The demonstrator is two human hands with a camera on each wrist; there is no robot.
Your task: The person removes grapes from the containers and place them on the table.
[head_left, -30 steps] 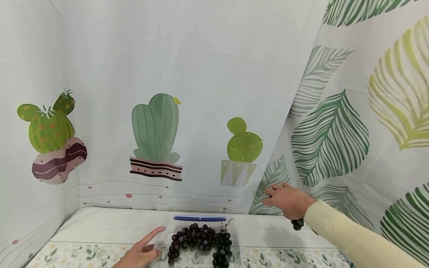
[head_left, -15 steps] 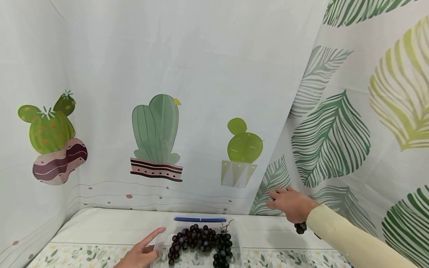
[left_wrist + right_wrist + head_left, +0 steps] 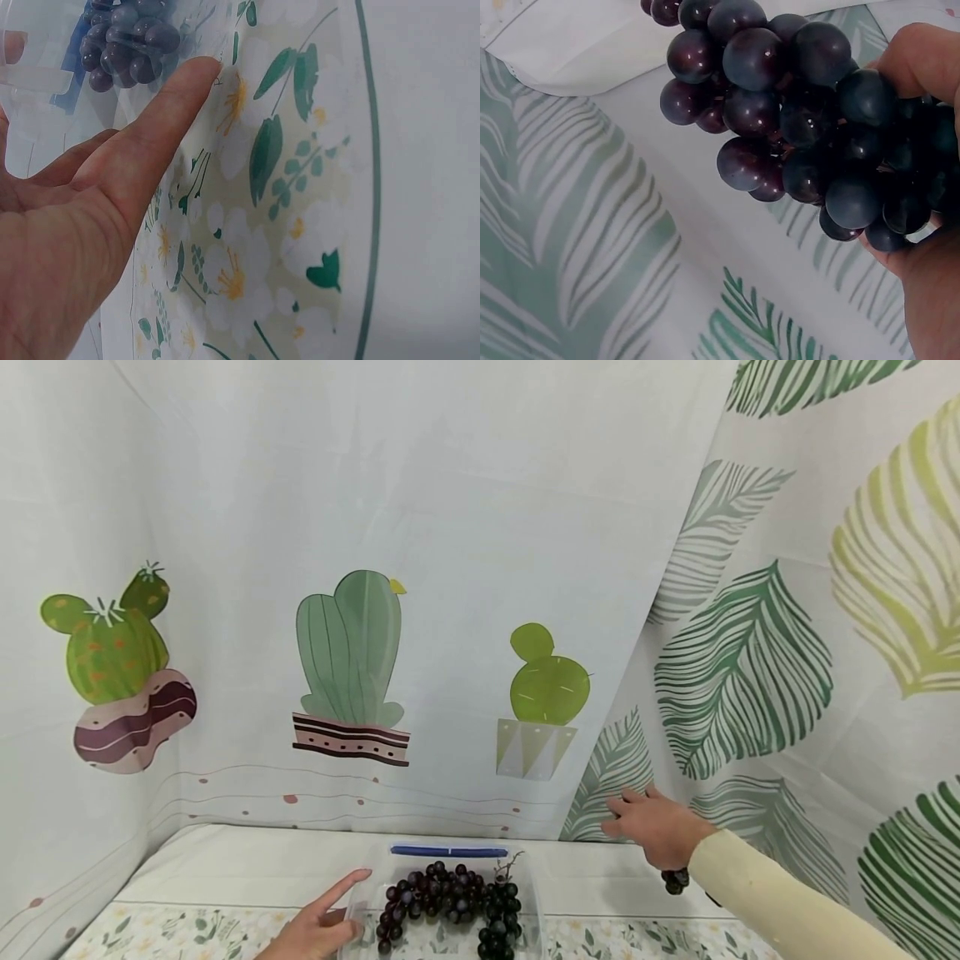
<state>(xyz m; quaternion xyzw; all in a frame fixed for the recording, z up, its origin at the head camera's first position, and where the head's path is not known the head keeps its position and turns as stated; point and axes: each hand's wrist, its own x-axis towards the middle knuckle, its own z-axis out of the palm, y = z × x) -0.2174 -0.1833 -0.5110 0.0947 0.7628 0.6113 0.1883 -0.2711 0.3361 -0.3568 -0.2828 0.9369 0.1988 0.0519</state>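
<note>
Smooth glossy grapes (image 3: 754, 58), clear plastic box (image 3: 532, 897)

White fabric (image 3: 457, 510) printed with three potted cacti (image 3: 348, 652) covers the back and left side, thin wavy lines (image 3: 247, 766) and small reddish dots (image 3: 290, 799) running along its lower part. At right, a second cloth (image 3: 862, 747) hangs in soft folds, patterned with large leaves (image 3: 742, 668) in green, grey-green and yellow. Below, a white table cover (image 3: 285, 856) carries a floral band (image 3: 217, 928) under pale, even light.
</note>
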